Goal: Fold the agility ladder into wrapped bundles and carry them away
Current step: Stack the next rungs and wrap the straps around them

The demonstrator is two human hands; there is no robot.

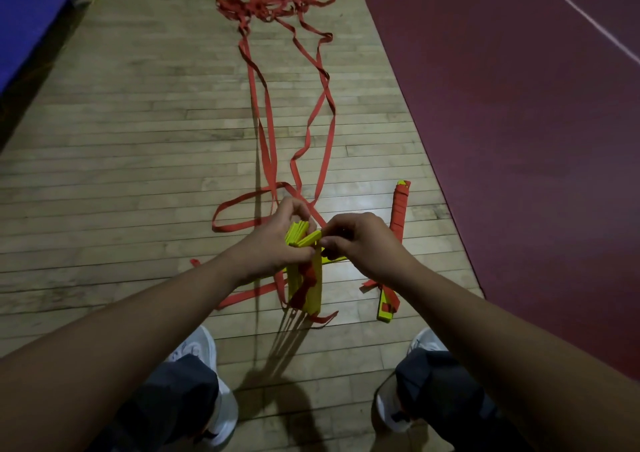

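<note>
A stack of yellow ladder rungs [304,289] stands upright over the wooden floor, red strap hanging among them. My left hand [277,240] grips the top of the stack. My right hand [356,240] pinches the end of one yellow rung [310,238] lying across the top. Long red straps [266,133] trail away from the stack to a tangled red heap [266,1] far ahead. A finished bundle [394,243], yellow rungs wrapped in red strap, lies on the floor to the right.
The wooden floor [138,140] runs ahead. A dark red court surface [519,122] borders it on the right, and a blue mat [31,18] lies at the far left. My two white shoes [194,351] stand below the hands.
</note>
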